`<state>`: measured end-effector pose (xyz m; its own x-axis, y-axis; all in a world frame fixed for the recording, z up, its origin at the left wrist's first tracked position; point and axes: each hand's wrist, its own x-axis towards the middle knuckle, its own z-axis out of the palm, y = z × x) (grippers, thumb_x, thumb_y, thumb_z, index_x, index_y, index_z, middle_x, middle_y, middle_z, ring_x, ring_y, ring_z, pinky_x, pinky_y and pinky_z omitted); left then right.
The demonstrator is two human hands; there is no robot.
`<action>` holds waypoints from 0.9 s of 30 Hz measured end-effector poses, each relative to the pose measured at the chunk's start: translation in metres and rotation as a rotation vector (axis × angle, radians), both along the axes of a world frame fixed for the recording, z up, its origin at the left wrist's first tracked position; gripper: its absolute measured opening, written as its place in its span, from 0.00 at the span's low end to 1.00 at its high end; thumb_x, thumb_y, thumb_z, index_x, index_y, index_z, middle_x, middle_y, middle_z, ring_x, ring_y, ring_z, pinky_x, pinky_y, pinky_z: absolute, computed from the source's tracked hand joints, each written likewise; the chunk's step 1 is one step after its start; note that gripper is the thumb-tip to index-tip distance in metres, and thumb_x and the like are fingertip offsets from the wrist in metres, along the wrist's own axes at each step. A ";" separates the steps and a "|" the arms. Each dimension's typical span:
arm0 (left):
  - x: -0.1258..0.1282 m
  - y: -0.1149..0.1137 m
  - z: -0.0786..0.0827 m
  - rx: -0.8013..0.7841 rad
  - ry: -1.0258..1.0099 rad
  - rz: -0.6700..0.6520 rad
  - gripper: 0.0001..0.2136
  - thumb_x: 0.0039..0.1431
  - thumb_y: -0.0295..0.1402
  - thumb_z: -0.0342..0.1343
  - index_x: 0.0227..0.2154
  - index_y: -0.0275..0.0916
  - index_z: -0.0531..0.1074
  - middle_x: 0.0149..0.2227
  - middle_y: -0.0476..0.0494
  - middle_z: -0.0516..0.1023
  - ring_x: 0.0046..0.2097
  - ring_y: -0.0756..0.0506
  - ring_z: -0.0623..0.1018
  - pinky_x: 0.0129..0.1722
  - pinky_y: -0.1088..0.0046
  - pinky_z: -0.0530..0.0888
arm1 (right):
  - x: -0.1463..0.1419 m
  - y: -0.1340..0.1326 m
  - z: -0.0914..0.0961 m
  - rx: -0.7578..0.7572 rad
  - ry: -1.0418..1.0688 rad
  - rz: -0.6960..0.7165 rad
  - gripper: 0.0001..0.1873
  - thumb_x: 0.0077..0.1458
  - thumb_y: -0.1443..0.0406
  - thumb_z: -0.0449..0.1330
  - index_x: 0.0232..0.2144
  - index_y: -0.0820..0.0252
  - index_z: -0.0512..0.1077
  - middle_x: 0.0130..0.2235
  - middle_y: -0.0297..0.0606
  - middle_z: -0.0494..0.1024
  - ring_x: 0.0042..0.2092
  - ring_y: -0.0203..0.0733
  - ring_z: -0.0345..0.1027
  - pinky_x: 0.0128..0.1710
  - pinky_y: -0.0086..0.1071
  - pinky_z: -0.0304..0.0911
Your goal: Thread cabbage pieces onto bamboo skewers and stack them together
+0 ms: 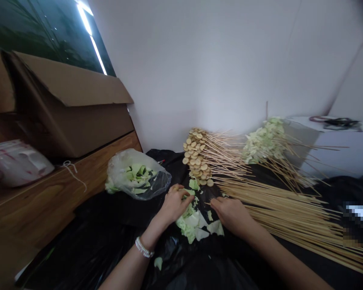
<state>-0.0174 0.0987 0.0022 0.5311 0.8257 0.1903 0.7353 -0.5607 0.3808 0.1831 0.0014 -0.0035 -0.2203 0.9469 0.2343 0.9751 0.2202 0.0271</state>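
A bag (113, 171) holds cabbage (137, 175), right hand (231, 213) pinching a skewer (207, 203), left hand (176, 203) holding what I cannot tell.

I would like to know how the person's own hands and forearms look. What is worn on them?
Both the left hand and the right hand are without gloves, and no sleeve shows on either forearm. The left wrist wears a bracelet of pale, round beads in more than one row. No bracelet shows on the right wrist.
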 end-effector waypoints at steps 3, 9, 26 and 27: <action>0.000 0.000 0.000 -0.045 0.033 -0.014 0.16 0.62 0.43 0.46 0.36 0.42 0.77 0.56 0.38 0.70 0.63 0.35 0.61 0.58 0.54 0.62 | 0.000 0.000 -0.001 -0.012 -0.004 0.002 0.11 0.64 0.68 0.48 0.34 0.58 0.70 0.32 0.36 0.76 0.32 0.39 0.71 0.25 0.32 0.45; 0.000 0.004 -0.006 -0.044 0.046 -0.034 0.07 0.55 0.33 0.54 0.35 0.41 0.75 0.56 0.40 0.71 0.63 0.36 0.61 0.58 0.55 0.62 | 0.001 0.000 0.000 -0.033 0.008 -0.007 0.13 0.65 0.66 0.47 0.34 0.58 0.70 0.32 0.37 0.76 0.31 0.38 0.70 0.26 0.30 0.47; -0.001 -0.004 0.000 0.038 0.131 -0.247 0.11 0.60 0.30 0.49 0.39 0.46 0.77 0.51 0.43 0.76 0.59 0.38 0.68 0.59 0.41 0.55 | -0.001 0.000 0.002 -0.034 0.001 -0.009 0.13 0.64 0.67 0.47 0.34 0.60 0.71 0.33 0.39 0.77 0.33 0.37 0.71 0.27 0.29 0.50; 0.000 -0.004 -0.001 0.050 0.121 -0.237 0.11 0.60 0.30 0.50 0.40 0.45 0.76 0.52 0.42 0.76 0.59 0.38 0.68 0.59 0.42 0.54 | -0.001 0.000 0.002 -0.034 -0.002 -0.011 0.13 0.64 0.67 0.47 0.34 0.60 0.71 0.33 0.39 0.77 0.33 0.38 0.71 0.27 0.29 0.50</action>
<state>-0.0176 0.0952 0.0010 0.7298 0.6667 0.1516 0.6196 -0.7386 0.2657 0.1825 0.0012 -0.0014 -0.2106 0.9566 0.2014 0.9773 0.2106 0.0212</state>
